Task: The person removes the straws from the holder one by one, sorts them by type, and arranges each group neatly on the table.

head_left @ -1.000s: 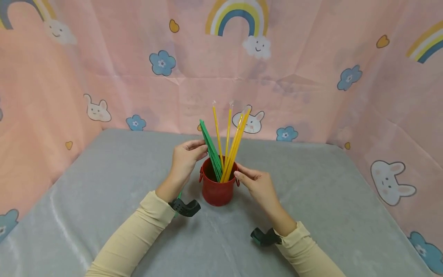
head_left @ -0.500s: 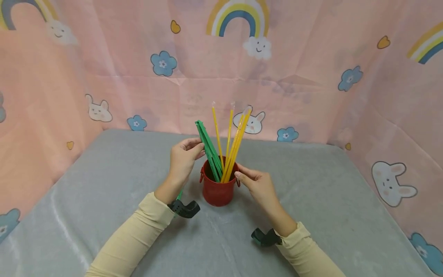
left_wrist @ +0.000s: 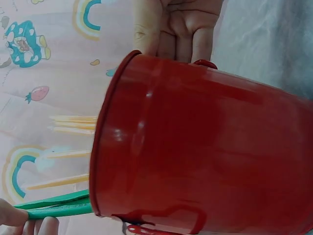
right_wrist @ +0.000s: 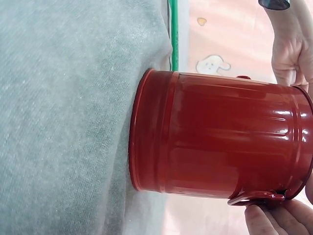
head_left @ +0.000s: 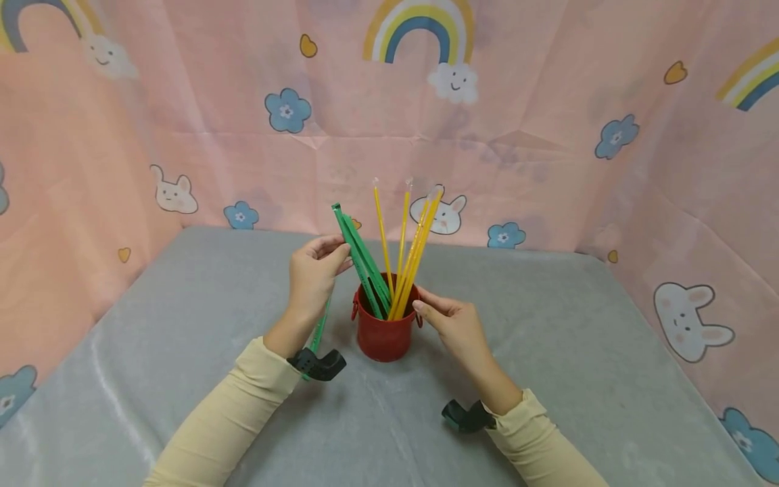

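Note:
A small red metal bucket (head_left: 385, 338) stands upright on the table. Several slim green sticks (head_left: 372, 270), likely wrapped straws, lean left in it; several yellow straws (head_left: 416, 260) in clear wrappers stand on its right side. My left hand (head_left: 312, 276) pinches one green straw near its upper end, its top fanned a little apart from the others. The lower end is still inside the bucket. At the right, my right hand (head_left: 456, 331) holds the bucket by its rim beside the ring handle; its fingers (right_wrist: 279, 220) show below the bucket in the right wrist view.
Another green straw (head_left: 320, 325) lies on the grey cloth (head_left: 548, 352) left of the bucket, partly hidden by my left wrist. Dark camera mounts (head_left: 319, 365) are strapped to both wrists. A pink printed curtain (head_left: 523, 162) encloses the back and sides.
My left hand has moved left and slightly up, drawing the top of one green straw away from the bundle. The right hand and the bucket have stayed in place.

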Demonstrator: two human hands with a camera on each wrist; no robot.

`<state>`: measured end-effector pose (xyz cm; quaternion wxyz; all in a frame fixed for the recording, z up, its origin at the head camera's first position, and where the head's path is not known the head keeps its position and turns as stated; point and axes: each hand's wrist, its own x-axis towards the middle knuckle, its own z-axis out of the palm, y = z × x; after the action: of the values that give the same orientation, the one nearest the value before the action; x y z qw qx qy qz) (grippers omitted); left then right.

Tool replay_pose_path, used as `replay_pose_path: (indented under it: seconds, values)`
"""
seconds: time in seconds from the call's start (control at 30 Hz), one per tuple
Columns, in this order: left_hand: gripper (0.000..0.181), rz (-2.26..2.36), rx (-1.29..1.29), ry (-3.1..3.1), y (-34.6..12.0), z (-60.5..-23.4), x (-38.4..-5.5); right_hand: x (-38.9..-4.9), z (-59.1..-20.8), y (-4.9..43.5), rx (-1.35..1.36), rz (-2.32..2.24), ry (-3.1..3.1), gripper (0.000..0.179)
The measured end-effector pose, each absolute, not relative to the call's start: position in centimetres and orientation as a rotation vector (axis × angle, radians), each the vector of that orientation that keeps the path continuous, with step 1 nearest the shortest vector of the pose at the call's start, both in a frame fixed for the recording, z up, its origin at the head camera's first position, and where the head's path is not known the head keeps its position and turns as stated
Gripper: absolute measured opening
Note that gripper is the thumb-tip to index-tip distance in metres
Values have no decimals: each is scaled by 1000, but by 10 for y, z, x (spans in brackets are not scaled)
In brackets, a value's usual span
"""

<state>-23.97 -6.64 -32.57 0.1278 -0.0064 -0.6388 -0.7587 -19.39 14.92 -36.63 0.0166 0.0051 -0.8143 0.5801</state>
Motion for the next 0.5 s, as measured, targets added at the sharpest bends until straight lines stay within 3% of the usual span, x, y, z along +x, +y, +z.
replay_pose_path:
  seconds: [0.5]
  values:
    - [26, -2194, -38, -1798, -73, -317, -236, -193, -368, 149, 15, 1786, -2527, 37]
